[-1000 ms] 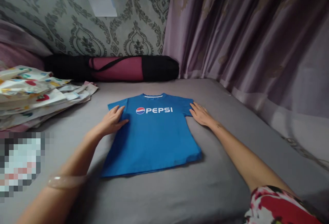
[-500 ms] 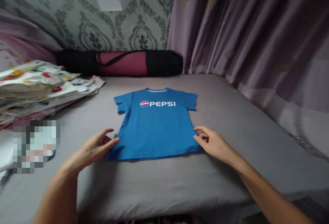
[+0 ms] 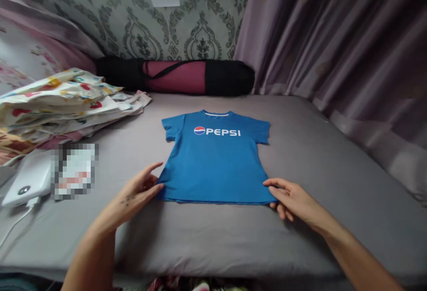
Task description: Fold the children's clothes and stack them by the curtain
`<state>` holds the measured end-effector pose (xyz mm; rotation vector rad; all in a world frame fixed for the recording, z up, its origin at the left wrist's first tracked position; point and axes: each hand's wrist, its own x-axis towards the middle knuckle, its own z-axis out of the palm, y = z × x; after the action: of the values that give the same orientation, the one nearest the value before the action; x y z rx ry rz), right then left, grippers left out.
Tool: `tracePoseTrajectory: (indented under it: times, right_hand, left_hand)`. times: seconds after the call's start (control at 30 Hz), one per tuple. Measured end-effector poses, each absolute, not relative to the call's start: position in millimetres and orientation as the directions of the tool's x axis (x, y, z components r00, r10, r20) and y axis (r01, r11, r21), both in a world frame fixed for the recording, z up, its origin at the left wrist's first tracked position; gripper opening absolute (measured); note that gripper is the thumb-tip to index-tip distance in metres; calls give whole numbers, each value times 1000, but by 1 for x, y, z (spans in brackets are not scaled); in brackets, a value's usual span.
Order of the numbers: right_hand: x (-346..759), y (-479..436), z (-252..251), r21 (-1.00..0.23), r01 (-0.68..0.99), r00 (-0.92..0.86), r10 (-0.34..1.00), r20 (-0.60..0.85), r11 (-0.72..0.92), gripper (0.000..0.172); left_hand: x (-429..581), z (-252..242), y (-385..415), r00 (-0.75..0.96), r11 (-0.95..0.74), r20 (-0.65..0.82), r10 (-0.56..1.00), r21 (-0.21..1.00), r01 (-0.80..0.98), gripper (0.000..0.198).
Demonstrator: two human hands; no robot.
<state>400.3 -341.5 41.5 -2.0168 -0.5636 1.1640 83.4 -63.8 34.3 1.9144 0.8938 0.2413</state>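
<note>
A blue T-shirt (image 3: 213, 166) with a white "PEPSI" print and a round logo lies flat, front up, its collar away from me. At the left end of its hem, my left hand (image 3: 142, 188) has its thumb over the cloth. The index finger is stretched out along the side edge, while the other fingers curl in beneath. My right hand (image 3: 290, 197) pinches the right hem corner between thumb and fingers, with some fingertips showing below the hem. Sleeves and collar lie spread and untouched.
The shirt lies on a grey bedsheet (image 3: 320, 162). To the left are a heap of patterned cloth (image 3: 66, 99), a white power bank (image 3: 31, 179) with a cable, and a blurred-out item (image 3: 75, 171). A long black-and-maroon bag (image 3: 180, 76) lies along the wall; curtains (image 3: 300, 37) hang at right.
My right hand has slid down from the shirt's side to its hem corner. My left hand is now at the left hem corner, and the hem looks straighter. The view has turned slightly left.
</note>
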Motion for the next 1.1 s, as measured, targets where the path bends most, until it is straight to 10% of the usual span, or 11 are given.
tracePoseTrajectory:
  times: [0.27,0.83,1.1]
  right_hand:
    - [397,-360,57,-505,682,502,841,-204,-529,34]
    - [377,-352,41,-62,857,515,855,60,-511,24]
    - [379,-359,53,-181,897,418,906,59,-402,38]
  left_hand:
    - [69,35,-75,738,-227,-285,612,830,509,84]
    - [95,37,-89,600,-416,-52,799,672,612,60]
    - [72,30,-65,709,-605,17,705,536,589,54]
